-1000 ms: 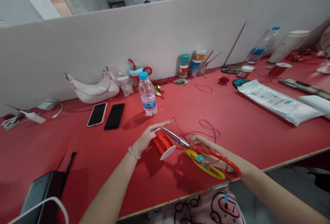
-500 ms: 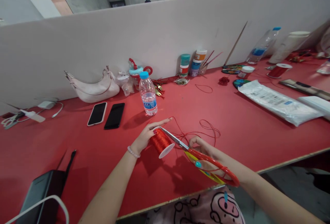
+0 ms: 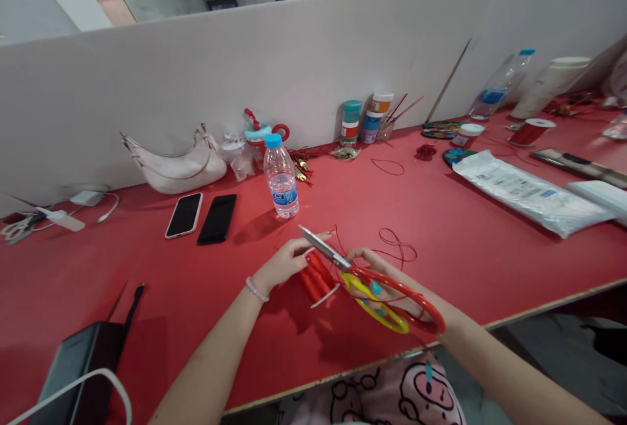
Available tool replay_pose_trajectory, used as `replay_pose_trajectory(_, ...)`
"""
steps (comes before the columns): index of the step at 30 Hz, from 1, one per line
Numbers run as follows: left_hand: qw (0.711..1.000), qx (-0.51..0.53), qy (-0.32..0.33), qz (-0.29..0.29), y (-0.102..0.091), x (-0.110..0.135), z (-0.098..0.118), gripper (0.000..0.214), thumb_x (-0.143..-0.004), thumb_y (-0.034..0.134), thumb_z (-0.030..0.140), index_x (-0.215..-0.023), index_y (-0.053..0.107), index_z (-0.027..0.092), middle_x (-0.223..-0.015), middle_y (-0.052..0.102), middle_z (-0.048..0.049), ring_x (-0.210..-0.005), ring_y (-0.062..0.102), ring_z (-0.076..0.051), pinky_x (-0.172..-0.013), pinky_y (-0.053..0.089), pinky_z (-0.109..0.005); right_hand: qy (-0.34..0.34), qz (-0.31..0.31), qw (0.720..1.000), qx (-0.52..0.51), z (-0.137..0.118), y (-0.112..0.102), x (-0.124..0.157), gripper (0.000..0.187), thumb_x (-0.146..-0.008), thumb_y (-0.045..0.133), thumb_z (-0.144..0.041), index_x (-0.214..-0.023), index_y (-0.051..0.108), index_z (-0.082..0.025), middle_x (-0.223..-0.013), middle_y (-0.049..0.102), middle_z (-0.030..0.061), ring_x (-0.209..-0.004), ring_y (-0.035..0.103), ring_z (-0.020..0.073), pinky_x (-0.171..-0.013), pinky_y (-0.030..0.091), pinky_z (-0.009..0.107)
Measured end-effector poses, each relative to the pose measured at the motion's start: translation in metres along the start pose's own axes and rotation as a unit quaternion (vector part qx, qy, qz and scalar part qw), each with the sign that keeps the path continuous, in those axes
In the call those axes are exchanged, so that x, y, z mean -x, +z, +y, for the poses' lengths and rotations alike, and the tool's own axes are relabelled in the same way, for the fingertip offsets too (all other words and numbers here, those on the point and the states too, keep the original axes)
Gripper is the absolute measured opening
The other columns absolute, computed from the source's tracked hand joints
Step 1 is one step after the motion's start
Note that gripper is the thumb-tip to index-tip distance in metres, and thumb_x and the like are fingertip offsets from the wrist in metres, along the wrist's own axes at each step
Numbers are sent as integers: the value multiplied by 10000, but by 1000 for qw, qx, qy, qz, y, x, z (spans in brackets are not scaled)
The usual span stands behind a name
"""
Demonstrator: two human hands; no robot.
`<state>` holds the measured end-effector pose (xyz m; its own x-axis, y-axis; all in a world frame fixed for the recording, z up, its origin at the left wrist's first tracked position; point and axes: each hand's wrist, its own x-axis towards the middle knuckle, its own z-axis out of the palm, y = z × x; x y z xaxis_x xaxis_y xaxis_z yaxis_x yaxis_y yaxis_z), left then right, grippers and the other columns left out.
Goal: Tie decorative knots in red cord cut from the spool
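My left hand (image 3: 285, 264) grips a spool of red cord (image 3: 317, 279) by its upper rim, tilted above the table. My right hand (image 3: 386, 281) is closed around scissors (image 3: 375, 294) with one red and one yellow handle. Their blades look closed and point up and left, passing over the spool's top close to my left fingers. Loose red cord (image 3: 402, 252) trails in loops over the table behind my right hand. Part of the spool is hidden by my fingers and the blades.
Beyond my hands stands a water bottle (image 3: 283, 183), with two phones (image 3: 217, 219) to its left. A white handbag (image 3: 181, 167) leans at the partition. A plastic mailing bag (image 3: 531, 193) lies at the right, a black box-shaped device (image 3: 81, 366) at the near left.
The scissors have lifted slightly and shifted left, with the yellow handle swung away from the red one. The spool has turned and moved a little to the right with my left hand.
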<state>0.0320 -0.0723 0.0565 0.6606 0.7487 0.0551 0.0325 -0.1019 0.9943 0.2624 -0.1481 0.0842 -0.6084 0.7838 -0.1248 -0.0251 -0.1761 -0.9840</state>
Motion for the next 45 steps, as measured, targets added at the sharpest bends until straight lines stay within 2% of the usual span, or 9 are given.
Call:
replay_pose_trajectory(5, 1000, 5, 26, 8, -1, 0, -4, 501, -725, 510, 157, -1210, 604, 237, -1330, 531, -30, -1276, 432, -253, -1097, 265, -423, -22, 95, 995, 10, -16, -8, -6, 526, -769, 575, -533, -1197, 437, -260, -865, 574, 31, -671, 557, 150, -591, 460, 268)
replay_pose_trajectory(10, 998, 14, 32, 58, -6, 3, 6, 494, -757, 493, 219, -1243, 576, 227, -1377, 484, -40, -1319, 369, -259, -1115, 217, -445, 30, 184, 966, 181, -15, -28, -10, 496, -786, 548, -499, -1183, 393, -245, -718, 537, -19, -560, 489, 126, -518, 399, 244)
replay_pose_trajectory(17, 998, 11, 14, 64, -7, 2, -2, 545, -749, 482, 141, -1281, 501, 257, -1400, 448, -53, -1323, 332, -235, -1052, 301, -399, 172, 285, 723, 605, 3, -47, -20, 434, -845, 440, -346, -1241, 384, -175, -832, 643, 94, -694, 606, 239, -521, 321, 268)
replay_pose_trajectory(23, 986, -36, 8, 165, -5, -1, -1, 292, -745, 512, 158, -1035, 521, 196, -957, 549, -34, -871, 519, -162, -790, 418, -287, 169, 245, 605, 738, -5, -37, -16, 301, -860, 421, -271, -1090, 556, -133, -843, 655, 162, -848, 604, 335, -636, 396, 359)
replay_pose_trajectory(25, 983, -32, 13, 180, -2, -2, -1, 260, -759, 516, 173, -1017, 495, 194, -938, 523, -26, -824, 503, -142, -757, 412, -265, 153, 258, 622, 723, -15, -29, -14, 343, -859, 437, -299, -1134, 554, -132, -860, 654, 170, -880, 598, 350, -686, 419, 405)
replay_pose_trajectory(30, 977, -11, 39, 207, 14, -5, -1, 223, -789, 525, 229, -1002, 462, 203, -968, 505, -22, -801, 502, -127, -725, 419, -243, -24, 141, 850, 507, -21, 3, -17, 698, -775, 586, -375, -1394, 282, -265, -1315, 496, 105, -1085, 557, 253, -835, 463, 366)
replay_pose_trajectory(35, 970, 59, 34, 232, 25, -9, -6, 270, -811, 537, 375, -1012, 455, 214, -992, 504, -31, -809, 511, -139, -686, 448, -249, -54, 210, 910, 354, 3, 14, -40, 534, -736, 570, -221, -1232, 370, -215, -1070, 591, 85, -827, 618, 188, -688, 493, 317)
replay_pose_trajectory(39, 966, 136, 25, 220, 23, -11, -14, 502, -794, 556, 496, -1198, 372, 264, -1248, 419, -93, -965, 538, -202, -721, 488, -315, -90, 267, 906, 317, 1, -14, -61, 396, -732, 548, -231, -1098, 398, -209, -861, 582, 21, -665, 569, 147, -574, 463, 272)
replay_pose_trajectory(45, 974, 76, 37, 209, 22, -10, -23, 370, -865, 489, 346, -1204, 373, 255, -1263, 421, -103, -880, 559, -132, -725, 475, -278, -101, 372, 768, 511, -26, -114, -99, 303, -656, 556, -225, -955, 534, -178, -865, 595, 80, -869, 548, 245, -726, 447, 356)
